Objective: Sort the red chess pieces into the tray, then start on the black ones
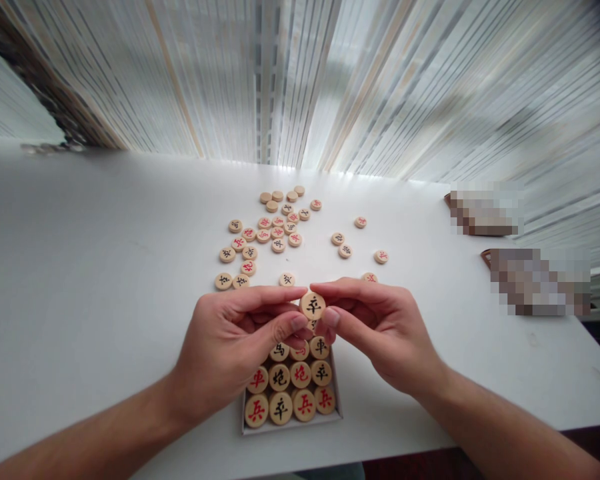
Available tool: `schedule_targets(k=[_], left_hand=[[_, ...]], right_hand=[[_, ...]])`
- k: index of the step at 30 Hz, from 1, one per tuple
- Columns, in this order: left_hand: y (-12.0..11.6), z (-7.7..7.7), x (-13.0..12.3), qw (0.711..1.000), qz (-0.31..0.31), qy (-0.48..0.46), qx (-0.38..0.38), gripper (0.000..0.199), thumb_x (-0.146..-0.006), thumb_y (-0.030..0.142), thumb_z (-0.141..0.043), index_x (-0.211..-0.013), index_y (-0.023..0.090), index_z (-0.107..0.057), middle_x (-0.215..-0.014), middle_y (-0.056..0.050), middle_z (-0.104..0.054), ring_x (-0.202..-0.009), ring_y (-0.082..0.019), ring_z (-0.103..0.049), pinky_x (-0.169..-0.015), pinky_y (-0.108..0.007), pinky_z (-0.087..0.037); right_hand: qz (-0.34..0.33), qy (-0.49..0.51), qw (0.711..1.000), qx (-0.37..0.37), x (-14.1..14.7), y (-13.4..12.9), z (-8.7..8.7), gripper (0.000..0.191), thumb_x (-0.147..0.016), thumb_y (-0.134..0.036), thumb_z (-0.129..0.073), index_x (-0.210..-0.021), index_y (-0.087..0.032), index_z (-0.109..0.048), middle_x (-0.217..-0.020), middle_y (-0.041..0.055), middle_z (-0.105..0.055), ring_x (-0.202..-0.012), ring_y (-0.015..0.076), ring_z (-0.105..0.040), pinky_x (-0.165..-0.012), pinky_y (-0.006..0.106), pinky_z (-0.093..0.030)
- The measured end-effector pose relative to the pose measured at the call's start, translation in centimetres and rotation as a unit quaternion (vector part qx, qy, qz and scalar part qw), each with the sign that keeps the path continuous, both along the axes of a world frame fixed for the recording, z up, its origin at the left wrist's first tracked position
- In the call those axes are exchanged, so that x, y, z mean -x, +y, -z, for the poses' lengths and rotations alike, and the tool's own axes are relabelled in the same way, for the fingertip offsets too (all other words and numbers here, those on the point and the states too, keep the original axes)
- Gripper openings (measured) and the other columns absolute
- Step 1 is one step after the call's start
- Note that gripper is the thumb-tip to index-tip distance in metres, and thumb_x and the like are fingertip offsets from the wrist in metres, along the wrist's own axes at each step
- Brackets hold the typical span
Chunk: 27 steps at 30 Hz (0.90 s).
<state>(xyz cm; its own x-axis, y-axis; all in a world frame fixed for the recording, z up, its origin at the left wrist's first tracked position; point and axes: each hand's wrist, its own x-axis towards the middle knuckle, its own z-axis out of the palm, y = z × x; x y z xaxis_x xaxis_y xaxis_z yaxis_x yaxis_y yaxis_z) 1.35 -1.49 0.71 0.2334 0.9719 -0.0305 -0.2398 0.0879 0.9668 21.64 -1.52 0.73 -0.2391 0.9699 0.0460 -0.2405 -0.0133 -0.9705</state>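
Between the fingertips of both hands is a round wooden xiangqi piece (313,305) with a black character, its face turned up toward me. My left hand (250,327) pinches it from the left, thumb below and index finger along the top. From the other side my right hand (370,320) grips the same piece with thumb and index finger. Beneath the hands stands a shallow box (293,429) holding rows of pieces with red and black characters. Its far part is hidden by my hands and the held piece.
Many loose xiangqi pieces (278,233) lie scattered beyond the hands on the white table (105,267). A few sit farther right, such as one red-marked piece (381,257). Two blurred-out objects, one brown-edged (480,227), rest at the right. A striped curtain (290,80) hangs behind.
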Motion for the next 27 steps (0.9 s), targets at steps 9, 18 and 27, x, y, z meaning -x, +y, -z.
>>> schedule_targets(k=[9, 18, 27], left_hand=[[0.00, -0.10, -0.21, 0.999, -0.012, 0.014, -0.037, 0.028, -0.083, 0.005, -0.089, -0.104, 0.024, -0.088, -0.084, 0.003, -0.087, -0.074, -0.010, -0.083, -0.070, -0.010, -0.067], [-0.05, 0.46, 0.03, 0.998, 0.008, 0.028, -0.064, 0.022, -0.089, 0.010, -0.086, -0.107, 0.024, -0.088, -0.098, -0.001, -0.089, -0.085, -0.014, -0.085, -0.078, -0.015, -0.069], [0.06, 0.26, 0.04, 0.998, -0.018, 0.024, -0.050, 0.027, -0.085, 0.007, -0.089, -0.105, 0.025, -0.089, -0.090, 0.002, -0.088, -0.077, -0.012, -0.085, -0.074, -0.011, -0.068]], right_hand=[[-0.001, -0.007, 1.000, -0.007, -0.14, -0.22, 0.14, 0.027, -0.086, -0.015, -0.091, -0.111, -0.026, -0.088, -0.095, 0.0055, -0.087, -0.081, 0.0170, -0.083, -0.072, 0.021, -0.069], [0.016, -0.058, 0.993, -0.106, -0.28, -0.25, 0.63, 0.041, -0.086, -0.001, -0.086, -0.116, -0.029, -0.085, -0.102, 0.0018, -0.084, -0.085, 0.0124, -0.080, -0.077, 0.018, -0.067], [0.003, -0.051, 0.995, -0.089, -0.26, -0.23, 0.58, 0.035, -0.094, -0.010, -0.082, -0.122, -0.032, -0.085, -0.097, 0.0023, -0.082, -0.080, 0.0115, -0.078, -0.073, 0.019, -0.067]])
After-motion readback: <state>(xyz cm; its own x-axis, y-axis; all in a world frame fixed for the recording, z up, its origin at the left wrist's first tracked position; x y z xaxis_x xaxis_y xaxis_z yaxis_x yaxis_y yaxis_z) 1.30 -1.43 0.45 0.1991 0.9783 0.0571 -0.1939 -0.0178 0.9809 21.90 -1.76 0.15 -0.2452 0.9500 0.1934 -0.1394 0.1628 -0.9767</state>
